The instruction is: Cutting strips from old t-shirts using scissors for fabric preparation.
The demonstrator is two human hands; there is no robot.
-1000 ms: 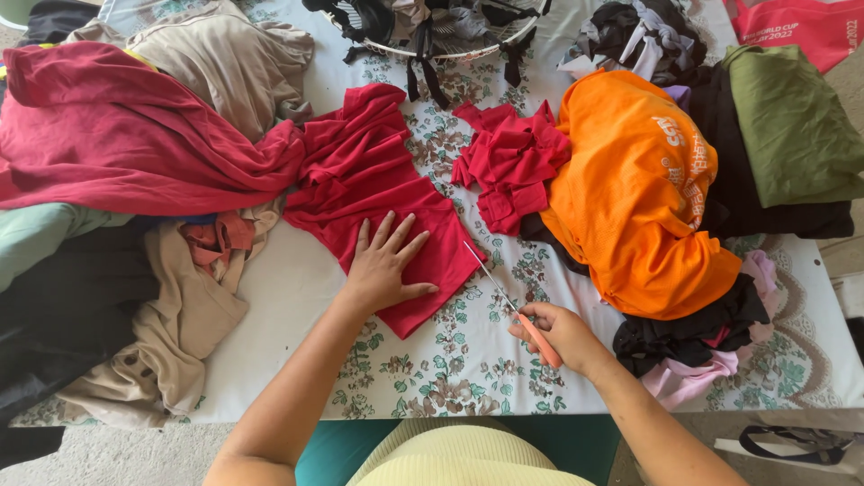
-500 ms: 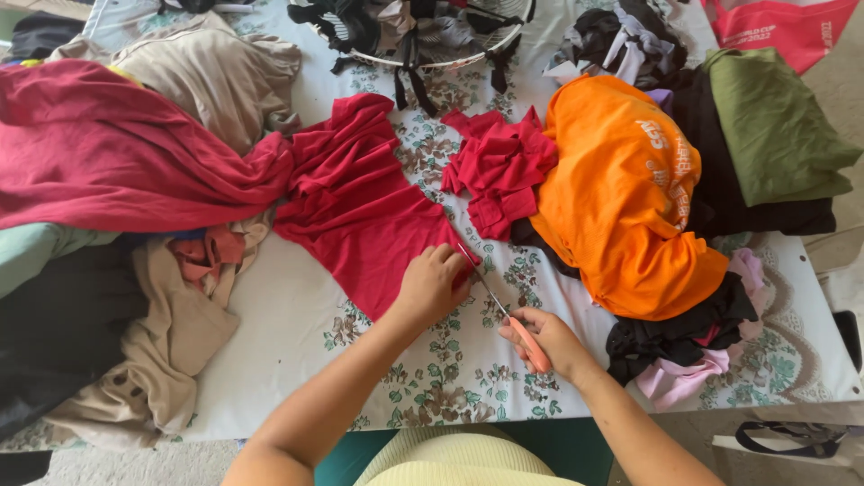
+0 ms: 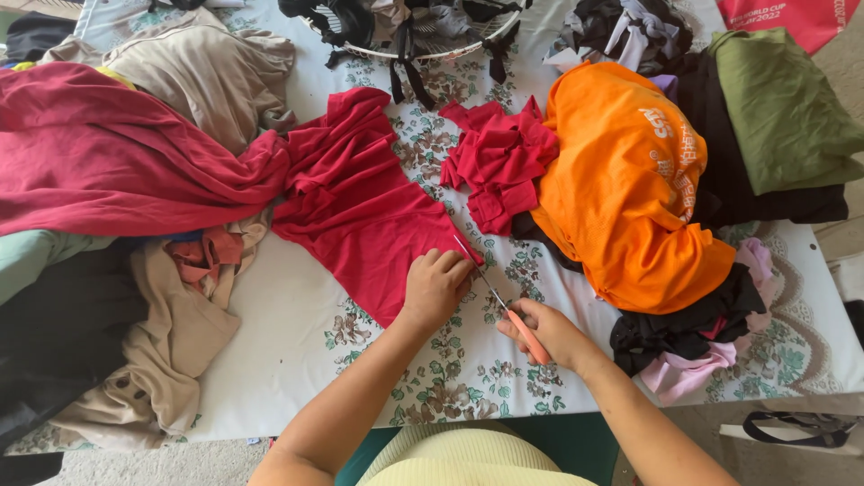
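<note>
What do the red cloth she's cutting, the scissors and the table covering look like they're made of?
The red cloth looks like soft matte knit fabric, perhaps cotton jersey: it drapes and wrinkles loosely. The scissors have thin, shiny blades, apparently metal, and orange handles that look like smooth plastic. The floral table cover lies flat with a faint sheen, so possibly vinyl or oilcloth, though printed cloth cannot be ruled out.

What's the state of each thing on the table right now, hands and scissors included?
Left hand: pressed on the red cloth's edge, fingers curled.
Right hand: gripping the scissors' orange handle.
Scissors: blades along the red cloth's right edge; open or shut unclear.
Red cloth: spread flat, upper part bunched.
Red scraps: heaped loosely.
Orange shirt: crumpled in a mound.
Green cloth: folded on dark clothes.
</note>
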